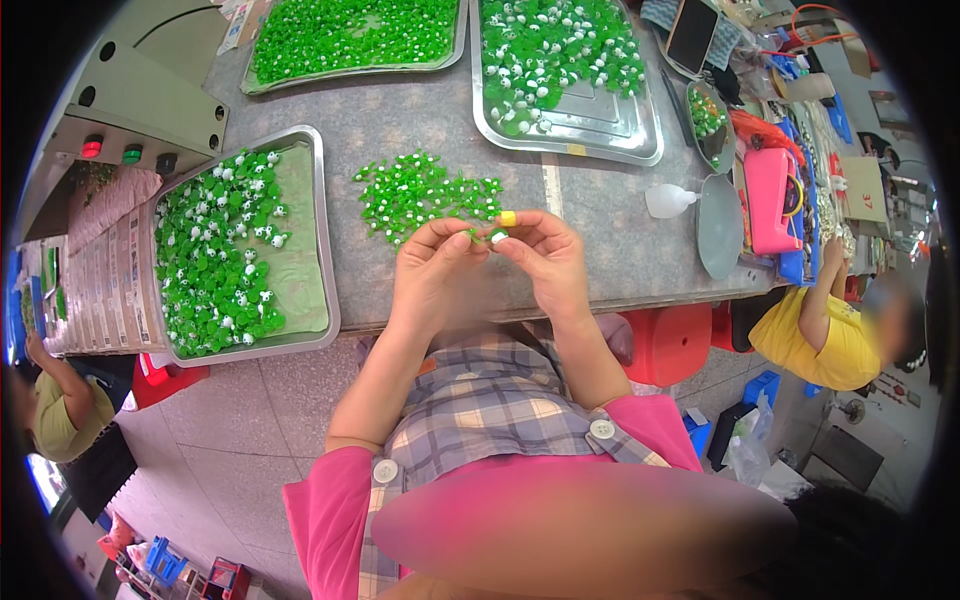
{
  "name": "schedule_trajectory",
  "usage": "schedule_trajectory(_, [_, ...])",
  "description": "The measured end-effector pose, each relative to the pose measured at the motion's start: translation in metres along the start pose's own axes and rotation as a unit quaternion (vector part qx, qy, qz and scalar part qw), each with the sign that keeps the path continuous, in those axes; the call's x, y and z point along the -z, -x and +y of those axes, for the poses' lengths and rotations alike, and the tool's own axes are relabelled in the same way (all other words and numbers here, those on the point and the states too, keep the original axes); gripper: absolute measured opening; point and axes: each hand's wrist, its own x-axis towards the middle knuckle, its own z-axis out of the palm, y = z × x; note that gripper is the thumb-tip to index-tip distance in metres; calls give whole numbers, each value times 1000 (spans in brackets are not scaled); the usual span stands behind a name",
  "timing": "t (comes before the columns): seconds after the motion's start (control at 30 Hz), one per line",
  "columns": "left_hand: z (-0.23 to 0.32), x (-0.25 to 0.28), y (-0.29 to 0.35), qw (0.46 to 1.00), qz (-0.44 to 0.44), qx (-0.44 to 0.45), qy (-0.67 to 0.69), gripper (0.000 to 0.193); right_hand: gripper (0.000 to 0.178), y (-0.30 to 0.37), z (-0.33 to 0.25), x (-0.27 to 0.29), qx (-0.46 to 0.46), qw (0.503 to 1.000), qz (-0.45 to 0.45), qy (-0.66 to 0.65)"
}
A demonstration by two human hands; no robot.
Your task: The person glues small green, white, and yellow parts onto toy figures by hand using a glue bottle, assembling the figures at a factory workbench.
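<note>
My left hand (428,275) pinches a small green plastic piece (474,236) between thumb and forefinger. Close beside it, my right hand (552,268) pinches a small green-and-white piece (499,236); a yellow band (508,218) wraps one of its fingertips. The two pieces are nearly touching, and the fingers cover part of each. Just beyond my hands, a loose pile of small green pieces with white parts (415,192) lies on the grey table (400,115). To the left, a metal tray (322,235) holds green pieces with round white heads.
Two more metal trays, one full of green pieces (355,40) and one with green-and-white pieces (645,130), stand at the far side. On the right are a white bulb-shaped item (668,201), a grey dish (720,228), a pink box (772,205) and a phone (692,36). People sit at both sides.
</note>
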Motion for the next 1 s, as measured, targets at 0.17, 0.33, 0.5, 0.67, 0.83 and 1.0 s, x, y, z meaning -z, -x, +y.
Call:
schedule_trajectory(0.17, [-2,3,1,1000,1,-5,-12,13,17,-2,-3,-2,38,999,-12,-10])
schedule_trajectory(0.33, [-1,1,2,999,3,-12,-32,12,16,-3,-1,-2,42,999,-28,4])
schedule_trajectory(0.5, [-2,2,3,995,4,-42,-92,9,16,-3,-2,-2,25,999,-29,18])
schedule_trajectory(0.67, [1,4,3,970,-19,-120,-210,7,16,-2,-4,-2,0,999,-36,12])
schedule_trajectory(0.83, [3,7,3,963,-31,-131,-233,8,15,-1,-6,3,-60,996,-42,-47])
schedule_trajectory(1.0, [5,4,3,920,-44,-203,-332,7,16,1,-8,5,-57,996,-56,-26])
